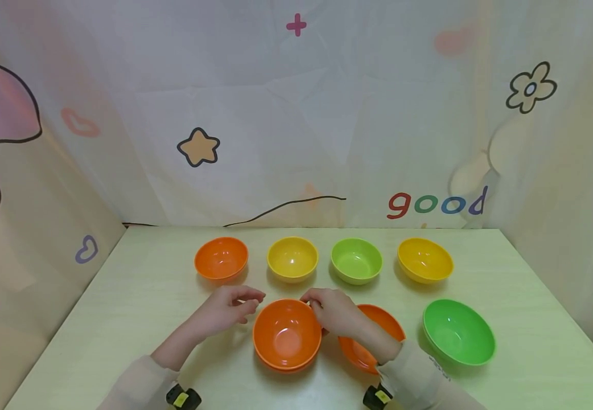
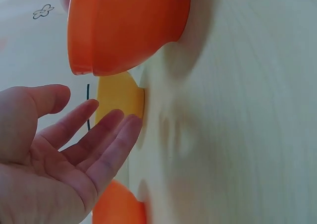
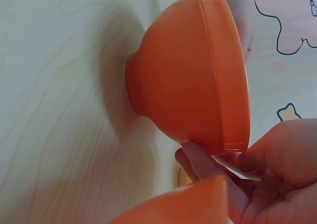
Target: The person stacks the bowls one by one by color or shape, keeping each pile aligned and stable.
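Observation:
Two orange bowls [image 1: 286, 336], one nested in the other, stand upright near the front middle of the table. My right hand [image 1: 334, 312] is at their right rear side. In the right wrist view, the fingers of the right hand [image 3: 277, 179] touch the outside of the stacked bowls [image 3: 183, 80] below the rim, with the thumb by the rim. To the left of the stack my left hand [image 1: 227, 310] hovers with fingers spread, apart from it. The left wrist view shows the left hand [image 2: 64, 149] holding nothing, beside the stacked bowls [image 2: 131, 26].
Another orange bowl [image 1: 360, 347] lies partly under my right forearm. A larger green bowl [image 1: 457, 333] stands to its right. Along the back are an orange bowl [image 1: 221, 259], a yellow bowl [image 1: 292, 260], a light green bowl [image 1: 356, 262] and a second yellow bowl [image 1: 424, 261].

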`<state>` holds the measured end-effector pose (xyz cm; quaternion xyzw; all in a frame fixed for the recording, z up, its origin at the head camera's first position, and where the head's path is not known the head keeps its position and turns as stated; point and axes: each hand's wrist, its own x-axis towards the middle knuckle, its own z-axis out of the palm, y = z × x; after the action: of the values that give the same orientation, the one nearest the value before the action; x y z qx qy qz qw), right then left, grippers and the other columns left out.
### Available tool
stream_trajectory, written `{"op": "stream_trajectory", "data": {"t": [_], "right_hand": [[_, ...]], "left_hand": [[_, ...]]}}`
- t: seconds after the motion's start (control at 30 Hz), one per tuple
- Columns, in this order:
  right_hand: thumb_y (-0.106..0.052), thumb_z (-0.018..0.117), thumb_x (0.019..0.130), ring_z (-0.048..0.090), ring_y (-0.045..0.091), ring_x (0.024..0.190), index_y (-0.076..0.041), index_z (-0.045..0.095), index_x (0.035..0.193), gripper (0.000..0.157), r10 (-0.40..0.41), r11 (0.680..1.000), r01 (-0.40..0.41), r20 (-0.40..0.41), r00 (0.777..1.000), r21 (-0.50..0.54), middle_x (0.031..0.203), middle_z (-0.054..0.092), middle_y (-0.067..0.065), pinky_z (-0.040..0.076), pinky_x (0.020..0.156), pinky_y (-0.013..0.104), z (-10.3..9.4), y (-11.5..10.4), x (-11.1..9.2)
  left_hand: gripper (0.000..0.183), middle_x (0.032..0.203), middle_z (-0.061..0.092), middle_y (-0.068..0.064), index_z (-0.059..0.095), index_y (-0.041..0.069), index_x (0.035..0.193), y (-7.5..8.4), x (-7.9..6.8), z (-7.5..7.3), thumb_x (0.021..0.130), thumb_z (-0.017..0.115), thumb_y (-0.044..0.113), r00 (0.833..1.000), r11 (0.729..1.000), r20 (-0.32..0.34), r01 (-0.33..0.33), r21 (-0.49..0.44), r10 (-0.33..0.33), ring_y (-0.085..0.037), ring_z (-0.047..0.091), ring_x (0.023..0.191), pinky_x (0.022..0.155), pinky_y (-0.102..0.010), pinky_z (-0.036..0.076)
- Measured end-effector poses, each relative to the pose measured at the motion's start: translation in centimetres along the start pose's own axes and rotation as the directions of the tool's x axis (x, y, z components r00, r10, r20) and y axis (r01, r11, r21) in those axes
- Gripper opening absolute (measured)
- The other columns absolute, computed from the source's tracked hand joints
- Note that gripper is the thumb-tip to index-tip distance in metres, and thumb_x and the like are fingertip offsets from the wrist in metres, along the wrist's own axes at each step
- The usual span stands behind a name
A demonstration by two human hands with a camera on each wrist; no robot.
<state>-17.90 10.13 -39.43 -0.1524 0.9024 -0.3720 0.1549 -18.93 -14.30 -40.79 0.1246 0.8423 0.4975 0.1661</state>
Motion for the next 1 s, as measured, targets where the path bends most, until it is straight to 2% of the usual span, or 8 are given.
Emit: {"op": "stream_trajectory", "data": {"t": [0.2,0.5,0.63,0.87,1.0], "right_hand": [[-0.004,0.043,0.094,0.057,0.012,0.053,-0.006,0.063,0.108,0.024,-0.002,1.000,0.002,-0.006,1.000,-0.005,0.095,0.063,0.009,0.051,0.048,0.023,0.0,0.0,-0.1],[-0.003,0.044,0.094,0.056,0.012,0.052,-0.006,0.063,0.108,0.024,-0.008,1.000,0.008,-0.015,1.000,-0.010,0.093,0.063,0.009,0.051,0.048,0.022,0.0,-0.2,-0.2],[-0.004,0.044,0.094,0.056,0.013,0.052,-0.006,0.063,0.108,0.024,-0.007,1.000,0.007,-0.013,1.000,-0.012,0.091,0.062,0.008,0.051,0.048,0.023,0.0,-0.2,-0.2],[-0.004,0.044,0.094,0.056,0.015,0.053,-0.006,0.063,0.108,0.024,-0.001,1.000,0.001,-0.006,1.000,-0.002,0.088,0.061,0.006,0.053,0.051,0.027,0.1,0.1,-0.1],[-0.004,0.044,0.094,0.056,0.016,0.053,-0.006,0.063,0.108,0.024,-0.002,1.000,0.002,-0.008,1.000,0.001,0.087,0.061,0.006,0.053,0.051,0.028,0.1,0.1,-0.1]], "left_hand": [[0.032,0.117,0.059,-0.013,0.057,0.002,0.121,-0.5,-0.6,0.2,0.094,0.053,0.019,0.998,0.988,0.022,0.058,-0.146,-0.056,-0.024,0.061,0.096,0.076,-0.035,0.055],[0.046,0.128,0.052,-0.020,0.049,-0.002,0.129,-1.5,-1.2,0.9,0.094,0.052,0.028,0.993,0.929,0.076,0.107,-0.355,-0.086,-0.027,0.062,0.103,0.082,-0.038,0.052],[0.049,0.131,0.050,-0.021,0.048,-0.002,0.130,-1.7,-1.4,1.5,0.094,0.052,0.031,0.991,0.905,0.100,0.117,-0.409,-0.083,-0.027,0.062,0.103,0.081,-0.037,0.053],[0.054,0.131,0.052,-0.017,0.046,0.000,0.132,-1.7,-1.6,2.1,0.092,0.053,0.036,0.983,0.851,0.120,0.180,-0.494,-0.139,-0.025,0.060,0.108,0.083,-0.037,0.052],[0.054,0.132,0.051,-0.017,0.044,0.001,0.134,-1.6,-1.7,2.2,0.094,0.051,0.036,0.979,0.830,0.139,0.201,-0.520,-0.150,-0.025,0.059,0.109,0.084,-0.037,0.052]]}}
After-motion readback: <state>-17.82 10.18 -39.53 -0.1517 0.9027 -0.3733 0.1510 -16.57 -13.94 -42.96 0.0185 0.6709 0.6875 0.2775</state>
